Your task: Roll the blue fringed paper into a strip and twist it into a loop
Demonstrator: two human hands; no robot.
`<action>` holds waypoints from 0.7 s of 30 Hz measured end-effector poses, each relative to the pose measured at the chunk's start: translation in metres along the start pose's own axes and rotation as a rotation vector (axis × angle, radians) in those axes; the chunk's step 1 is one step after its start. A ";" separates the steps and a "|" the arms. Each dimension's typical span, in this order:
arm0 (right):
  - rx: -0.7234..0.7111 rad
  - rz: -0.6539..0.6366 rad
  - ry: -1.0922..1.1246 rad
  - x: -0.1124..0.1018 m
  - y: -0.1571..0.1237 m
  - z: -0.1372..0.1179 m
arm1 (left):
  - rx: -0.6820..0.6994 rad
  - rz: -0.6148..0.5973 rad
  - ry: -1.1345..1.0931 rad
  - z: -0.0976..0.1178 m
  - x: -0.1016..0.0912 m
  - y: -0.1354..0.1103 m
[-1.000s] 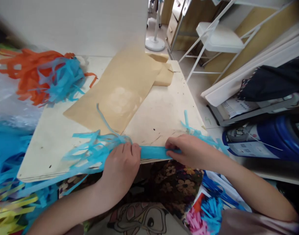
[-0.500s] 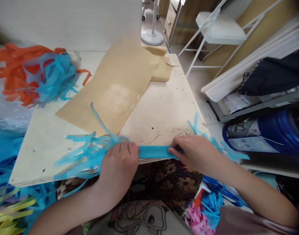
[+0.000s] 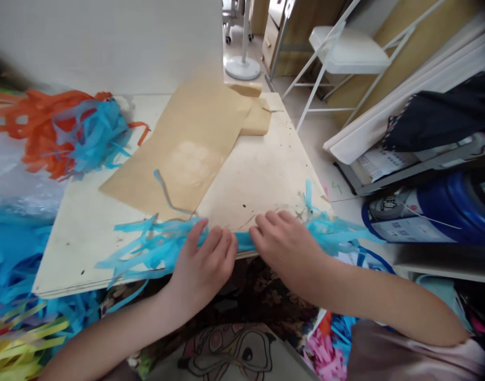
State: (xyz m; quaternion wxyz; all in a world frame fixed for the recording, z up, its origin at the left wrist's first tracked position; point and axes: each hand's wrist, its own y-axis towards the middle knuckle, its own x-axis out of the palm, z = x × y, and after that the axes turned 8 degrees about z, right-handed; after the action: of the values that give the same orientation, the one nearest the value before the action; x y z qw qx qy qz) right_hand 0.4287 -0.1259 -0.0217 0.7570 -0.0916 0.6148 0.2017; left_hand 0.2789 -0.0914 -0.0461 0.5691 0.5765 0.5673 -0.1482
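A length of blue fringed paper (image 3: 147, 246) lies along the near edge of the pale wooden board (image 3: 266, 174). Its loose strips fan out to the left and to the right (image 3: 330, 235). My left hand (image 3: 205, 262) rests on the paper's middle with fingers stretched forward over it. My right hand (image 3: 284, 241) lies beside it, fingers extended and pressing on the same band. The two hands nearly touch, and only a short piece of the blue band (image 3: 244, 241) shows between them.
A brown paper sheet (image 3: 190, 143) lies mid-board. Orange and blue fringe (image 3: 68, 132) is piled at the left. Blue and yellow strips (image 3: 12, 338) hang at the lower left, pink and blue ones (image 3: 330, 344) by my right arm. A white folding chair (image 3: 346, 50) and blue roll (image 3: 437, 211) stand right.
Both hands have moved together toward the middle of the blue band. Their fingers have gone from pinching its ends to lying stretched over it. The right-hand strips have bunched up.
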 end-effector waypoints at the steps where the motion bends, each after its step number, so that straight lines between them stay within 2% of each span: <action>1: -0.038 0.059 -0.013 0.002 -0.003 -0.007 | 0.002 -0.003 -0.019 0.001 0.000 -0.005; 4: -0.053 0.183 -0.107 0.013 -0.014 -0.024 | -0.054 -0.041 -0.075 0.005 0.000 -0.022; 7: 0.049 0.226 -0.225 0.024 -0.022 -0.035 | -0.157 -0.077 -0.125 0.014 0.004 -0.033; 10: 0.194 0.219 -0.275 0.028 -0.019 -0.047 | -0.258 -0.085 -0.144 0.025 0.008 -0.036; 14: 0.309 0.179 -0.236 0.028 -0.010 -0.060 | -0.281 -0.078 -0.148 0.030 0.010 -0.035; 21: 0.335 0.195 -0.131 0.034 -0.021 -0.044 | -0.286 -0.070 -0.135 0.027 0.013 -0.039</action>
State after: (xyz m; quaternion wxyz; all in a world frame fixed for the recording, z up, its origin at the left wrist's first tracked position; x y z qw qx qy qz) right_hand 0.4033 -0.1553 -0.0674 0.7768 0.1088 0.5953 0.1744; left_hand 0.2635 -0.1188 -0.0838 0.6766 0.4583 0.5629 -0.1242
